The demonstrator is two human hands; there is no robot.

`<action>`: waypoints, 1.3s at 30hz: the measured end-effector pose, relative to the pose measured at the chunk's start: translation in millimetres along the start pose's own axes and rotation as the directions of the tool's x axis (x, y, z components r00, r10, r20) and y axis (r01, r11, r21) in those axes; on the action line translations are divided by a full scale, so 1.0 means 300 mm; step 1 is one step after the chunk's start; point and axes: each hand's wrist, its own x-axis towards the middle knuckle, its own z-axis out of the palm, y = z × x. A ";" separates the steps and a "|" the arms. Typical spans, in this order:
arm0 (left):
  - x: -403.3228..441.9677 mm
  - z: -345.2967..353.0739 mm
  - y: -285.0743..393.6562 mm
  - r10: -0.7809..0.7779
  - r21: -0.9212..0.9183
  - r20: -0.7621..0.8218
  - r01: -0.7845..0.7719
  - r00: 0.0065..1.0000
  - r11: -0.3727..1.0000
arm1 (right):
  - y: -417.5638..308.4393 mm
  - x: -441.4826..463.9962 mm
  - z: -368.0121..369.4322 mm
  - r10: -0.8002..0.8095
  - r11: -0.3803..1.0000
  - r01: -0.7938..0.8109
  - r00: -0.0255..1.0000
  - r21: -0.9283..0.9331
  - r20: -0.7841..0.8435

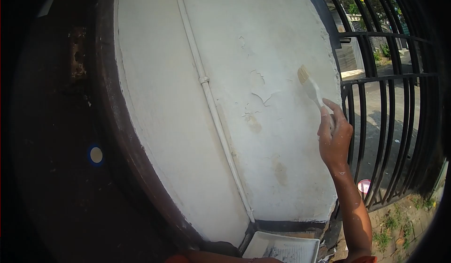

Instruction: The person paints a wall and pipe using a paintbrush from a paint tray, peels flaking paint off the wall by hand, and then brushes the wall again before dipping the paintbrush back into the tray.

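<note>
My right hand (334,134) is wrapped round the pale handle of a paintbrush (314,90). The brush points up and to the left, its yellowish bristles at the white wall (291,145). Peeling, cracked paint and brownish stains mark the wall to the left of the brush. White specks dot the hand and forearm. Part of my left arm shows along the bottom edge, but the left hand is out of the frame. Just above that arm lies a white paint tray (286,247) with a ribbed surface, at the wall's foot.
A thin white pipe (216,115) runs down the wall. On the left is a dark door or panel (51,169) with a brown frame. Black metal bars (385,112) stand at the right, with a pinkish-white round container (364,186) by them and grassy paving below.
</note>
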 end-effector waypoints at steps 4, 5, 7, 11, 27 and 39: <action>0.032 0.012 -0.022 0.133 0.066 -0.135 -0.125 0.982 0.990 | 0.019 -0.006 0.001 0.002 1.000 -0.003 1.000 0.019 0.021; 0.044 0.019 -0.023 0.171 0.082 -0.168 -0.159 0.971 0.984 | 0.025 -0.006 -0.001 0.007 1.000 -0.007 0.999 0.007 0.031; 0.048 0.012 -0.006 0.123 0.031 -0.131 -0.120 0.984 0.992 | 0.037 -0.007 -0.003 -0.039 0.999 0.039 0.999 -0.003 0.029; 0.042 -0.006 0.019 -0.007 -0.012 0.008 0.007 1.000 1.000 | 0.036 -0.005 -0.006 0.000 1.000 0.001 0.999 -0.013 0.043; -0.015 -0.017 0.037 -0.031 0.027 -0.069 0.033 0.997 0.999 | 0.048 -0.012 0.022 -0.017 1.000 0.015 0.997 -0.026 -0.076; -0.049 0.005 -0.012 0.076 0.154 -0.292 -0.032 0.954 0.987 | 0.063 0.009 0.025 -0.041 0.999 0.043 0.990 0.011 -0.132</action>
